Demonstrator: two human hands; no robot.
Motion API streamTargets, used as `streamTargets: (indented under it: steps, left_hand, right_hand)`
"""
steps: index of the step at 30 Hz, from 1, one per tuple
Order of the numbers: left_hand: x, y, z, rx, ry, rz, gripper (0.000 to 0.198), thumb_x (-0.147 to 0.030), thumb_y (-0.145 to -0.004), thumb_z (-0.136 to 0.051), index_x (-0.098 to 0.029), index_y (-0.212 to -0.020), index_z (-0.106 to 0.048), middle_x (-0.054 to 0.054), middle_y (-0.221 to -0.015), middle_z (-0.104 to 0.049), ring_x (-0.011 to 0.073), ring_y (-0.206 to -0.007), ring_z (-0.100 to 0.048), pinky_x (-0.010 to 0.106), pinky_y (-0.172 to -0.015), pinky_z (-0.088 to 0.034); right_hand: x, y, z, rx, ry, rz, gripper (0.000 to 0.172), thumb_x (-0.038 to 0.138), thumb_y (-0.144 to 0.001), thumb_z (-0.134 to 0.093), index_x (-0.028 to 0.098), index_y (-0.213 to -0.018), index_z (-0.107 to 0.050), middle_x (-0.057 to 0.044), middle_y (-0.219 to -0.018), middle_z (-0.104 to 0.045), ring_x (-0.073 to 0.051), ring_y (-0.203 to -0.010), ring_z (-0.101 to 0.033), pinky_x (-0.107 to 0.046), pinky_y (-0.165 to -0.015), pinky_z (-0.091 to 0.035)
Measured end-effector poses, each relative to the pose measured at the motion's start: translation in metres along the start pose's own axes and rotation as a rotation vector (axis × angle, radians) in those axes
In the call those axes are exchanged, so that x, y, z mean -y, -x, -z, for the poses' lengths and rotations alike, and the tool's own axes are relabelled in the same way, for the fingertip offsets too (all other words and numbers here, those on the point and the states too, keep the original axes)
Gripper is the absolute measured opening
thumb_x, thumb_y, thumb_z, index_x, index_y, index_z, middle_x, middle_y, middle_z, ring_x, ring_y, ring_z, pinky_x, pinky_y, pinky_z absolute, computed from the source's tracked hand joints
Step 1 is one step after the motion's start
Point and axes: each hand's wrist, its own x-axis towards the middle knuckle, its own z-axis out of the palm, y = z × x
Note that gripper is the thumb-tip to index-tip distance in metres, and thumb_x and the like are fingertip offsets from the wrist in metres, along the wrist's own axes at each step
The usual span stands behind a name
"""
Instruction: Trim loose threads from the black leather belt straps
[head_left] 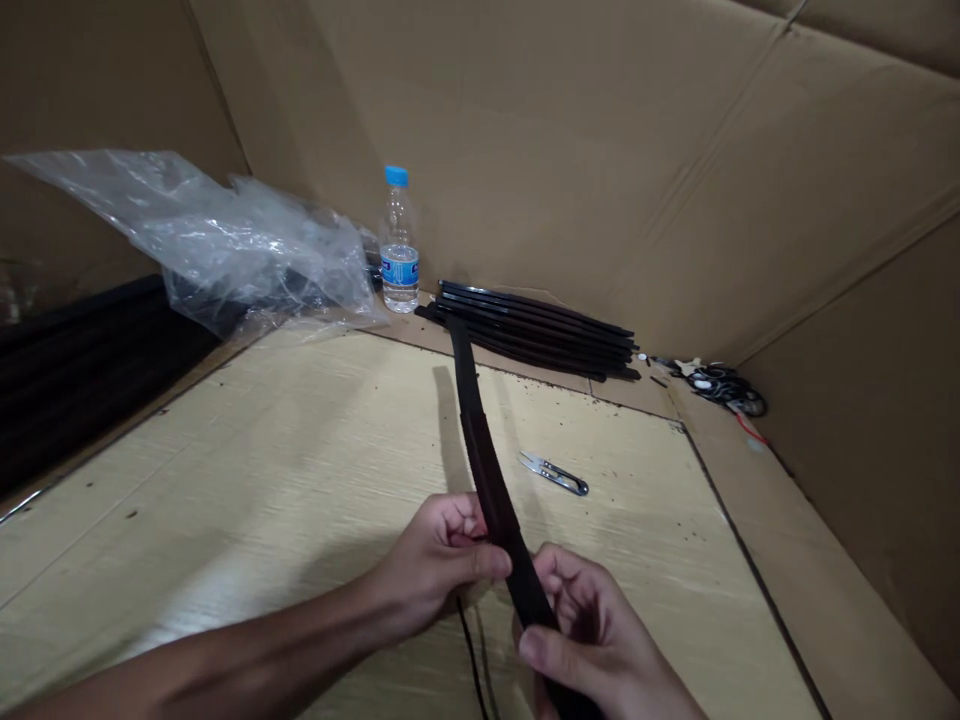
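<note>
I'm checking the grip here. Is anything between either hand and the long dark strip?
Nothing visible. The left hand pinches the long dark strip directly, and the right hand grips it lower down. The thread snips lie apart on the table, to the strip's right.

Makeshift assembly workstation: cardboard walls, stacked black strips, thread snips.

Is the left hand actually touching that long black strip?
Touching. The head view shows the left hand pinching the long black strip, thumb pressed on its near face and fingers curled behind it.
</note>
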Motion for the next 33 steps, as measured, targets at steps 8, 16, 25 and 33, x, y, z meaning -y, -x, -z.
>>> streamTargets:
  steps: [8,16,25,33]
  left_hand:
    - [0.003,0.002,-0.001,-0.029,0.012,0.020,0.039,-0.037,-0.052,-0.088,-0.011,-0.068,-0.064,0.003,-0.064,-0.063,0.0135,-0.060,-0.057,0.023,-0.056,-0.040]
    - [0.003,-0.002,0.000,-0.151,-0.037,-0.006,0.043,-0.041,-0.060,-0.083,-0.016,-0.060,-0.048,-0.005,-0.049,-0.048,0.0079,-0.044,-0.044,0.019,-0.043,-0.029]
    - [0.001,-0.002,-0.007,-0.118,-0.005,-0.055,0.038,-0.037,-0.066,-0.079,-0.018,-0.062,-0.047,-0.002,-0.050,-0.060,0.0124,-0.044,-0.056,0.022,-0.045,-0.041]
    - [0.001,-0.002,-0.003,-0.110,-0.036,-0.055,0.036,-0.031,-0.053,-0.088,-0.010,-0.071,-0.065,0.004,-0.069,-0.069,0.0124,-0.060,-0.060,0.022,-0.056,-0.046]
  right_hand:
    - [0.000,0.000,-0.007,0.029,-0.024,0.018,0.042,0.040,-0.073,-0.077,0.019,-0.077,-0.041,-0.001,-0.066,-0.068,0.001,-0.034,-0.039,-0.011,-0.035,-0.029]
    - [0.000,0.003,-0.013,-0.210,-0.117,0.001,0.043,0.050,-0.074,-0.073,0.021,-0.089,-0.045,-0.004,-0.066,-0.071,-0.007,-0.042,-0.051,-0.015,-0.041,-0.035]
    - [0.004,-0.002,-0.011,-0.222,-0.236,0.058,0.036,0.034,-0.067,-0.084,0.017,-0.095,-0.069,-0.006,-0.075,-0.071,-0.010,-0.058,-0.058,-0.019,-0.052,-0.045]
    - [-0.009,-0.004,-0.005,-0.103,-0.045,0.061,0.030,0.038,-0.071,-0.080,0.016,-0.083,-0.062,0.005,-0.059,-0.056,-0.003,-0.040,-0.046,-0.016,-0.041,-0.045]
